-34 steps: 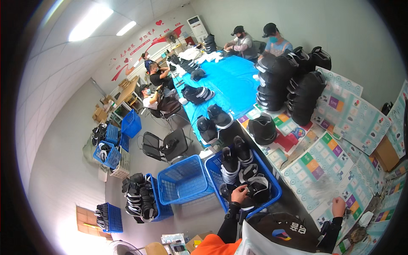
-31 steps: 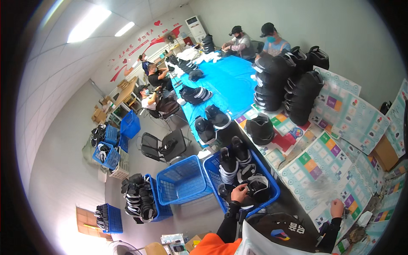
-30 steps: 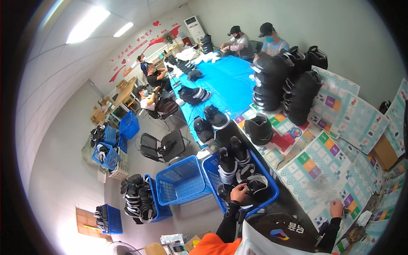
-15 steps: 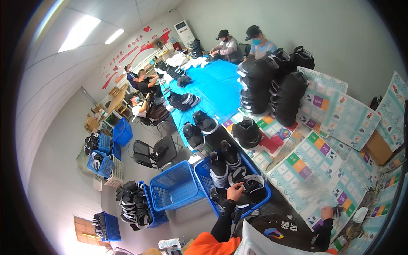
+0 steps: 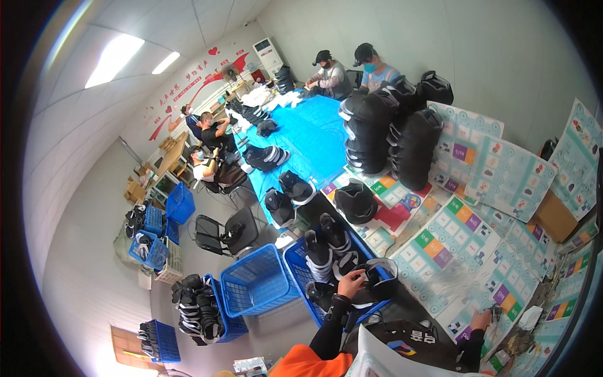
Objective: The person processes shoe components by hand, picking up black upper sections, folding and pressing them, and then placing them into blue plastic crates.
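A long surface [image 5: 314, 135] with a blue cover runs away from the person, with people sitting far down it. Near the person it is covered with bright paper sheets [image 5: 452, 235]. Tall stacks of black shoe parts [image 5: 389, 135] stand on it. Just beside the surface sits a blue basket [image 5: 298, 264] full of black and white shoes. An empty blue basket [image 5: 257, 289] stands next to it. The left hand [image 5: 350, 284] is curled on a black shoe [image 5: 375, 283] at the top of the full basket. The right hand [image 5: 482, 320] rests on the paper sheets; I cannot tell if it holds anything.
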Demonstrator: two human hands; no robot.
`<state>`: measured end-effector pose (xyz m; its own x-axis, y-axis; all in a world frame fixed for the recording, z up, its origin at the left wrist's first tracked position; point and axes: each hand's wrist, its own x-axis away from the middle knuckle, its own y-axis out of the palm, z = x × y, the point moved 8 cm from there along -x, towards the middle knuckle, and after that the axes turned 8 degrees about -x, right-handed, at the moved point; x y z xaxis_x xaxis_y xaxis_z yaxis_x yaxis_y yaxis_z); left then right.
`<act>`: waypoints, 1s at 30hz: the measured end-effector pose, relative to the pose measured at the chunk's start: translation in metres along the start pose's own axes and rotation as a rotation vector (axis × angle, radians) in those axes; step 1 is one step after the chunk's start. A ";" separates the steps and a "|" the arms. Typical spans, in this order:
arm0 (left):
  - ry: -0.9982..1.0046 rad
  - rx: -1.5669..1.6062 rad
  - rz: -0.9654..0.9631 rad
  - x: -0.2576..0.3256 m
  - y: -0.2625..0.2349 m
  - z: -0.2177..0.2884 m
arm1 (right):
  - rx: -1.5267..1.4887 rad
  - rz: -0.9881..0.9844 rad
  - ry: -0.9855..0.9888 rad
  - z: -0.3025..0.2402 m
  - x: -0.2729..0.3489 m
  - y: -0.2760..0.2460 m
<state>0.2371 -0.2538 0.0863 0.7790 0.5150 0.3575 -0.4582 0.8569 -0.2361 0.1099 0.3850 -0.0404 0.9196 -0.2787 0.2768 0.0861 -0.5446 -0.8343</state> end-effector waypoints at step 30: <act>-0.015 0.158 0.036 0.003 -0.082 0.009 | -0.597 -0.495 -1.038 -0.571 0.221 -0.221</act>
<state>0.2727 -0.3222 0.1145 0.7550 0.5448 0.3649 -0.5483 0.8297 -0.1043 0.0755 -0.0084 0.4775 0.7282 0.6465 -0.2277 0.5647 -0.7541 -0.3352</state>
